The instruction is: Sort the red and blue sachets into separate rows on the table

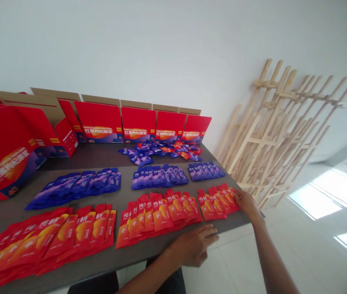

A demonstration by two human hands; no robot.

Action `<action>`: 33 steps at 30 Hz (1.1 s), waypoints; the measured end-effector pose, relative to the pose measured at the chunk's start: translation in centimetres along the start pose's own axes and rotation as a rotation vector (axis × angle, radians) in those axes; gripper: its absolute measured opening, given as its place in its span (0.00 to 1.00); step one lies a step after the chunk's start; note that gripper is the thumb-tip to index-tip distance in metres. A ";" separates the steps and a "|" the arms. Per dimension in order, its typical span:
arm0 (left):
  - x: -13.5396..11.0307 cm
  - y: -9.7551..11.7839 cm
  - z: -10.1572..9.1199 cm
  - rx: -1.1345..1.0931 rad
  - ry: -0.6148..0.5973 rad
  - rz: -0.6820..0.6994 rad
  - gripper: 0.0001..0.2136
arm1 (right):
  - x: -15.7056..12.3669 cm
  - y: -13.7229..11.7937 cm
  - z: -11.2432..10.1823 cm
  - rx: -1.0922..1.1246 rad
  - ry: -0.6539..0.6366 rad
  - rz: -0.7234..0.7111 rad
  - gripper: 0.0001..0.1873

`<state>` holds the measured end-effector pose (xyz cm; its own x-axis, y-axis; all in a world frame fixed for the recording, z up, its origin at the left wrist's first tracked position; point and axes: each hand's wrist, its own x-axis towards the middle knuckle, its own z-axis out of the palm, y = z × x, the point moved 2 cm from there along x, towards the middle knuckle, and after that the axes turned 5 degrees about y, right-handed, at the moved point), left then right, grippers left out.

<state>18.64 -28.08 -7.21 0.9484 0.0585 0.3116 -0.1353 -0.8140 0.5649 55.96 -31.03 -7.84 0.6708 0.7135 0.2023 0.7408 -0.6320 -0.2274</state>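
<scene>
At the right end of the red pouch row (219, 202), my right hand (247, 205) has its fingers closed on the edge of the last red pouch (232, 200). My left hand (192, 245) hovers by the table's front edge, below the middle group of red pouches (158, 214); its fingers are loosely stretched and nothing is in them. Another fan of red pouches (54, 237) lies at the left. Behind these are overlapping blue-purple pouches in a left group (84, 183), a middle group (158, 176) and a right group (206, 170).
A loose heap of mixed blue and red pouches (164, 152) lies near the back. Several open red cartons (100, 120) line the wall, with a larger one (11, 151) at the left. Wooden easels (271, 130) lean beyond the right edge of the dark table (100, 163).
</scene>
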 end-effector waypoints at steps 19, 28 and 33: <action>1.2 0.2 1.2 0.574 0.057 -0.004 0.27 | -2.2 -6.9 0.2 0.343 0.030 -0.635 0.24; 0.9 0.4 1.3 0.627 0.060 0.010 0.28 | -7.1 -2.8 -0.8 0.303 -0.033 -0.685 0.46; 0.9 0.4 1.3 0.598 0.054 0.002 0.30 | -7.3 -1.9 -0.8 0.309 0.030 -0.690 0.34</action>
<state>19.84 -29.10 -7.74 0.9302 0.0734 0.3596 0.0627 -0.9972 0.0414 49.66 -35.33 -8.09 0.0624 0.9053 0.4202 0.9525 0.0718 -0.2960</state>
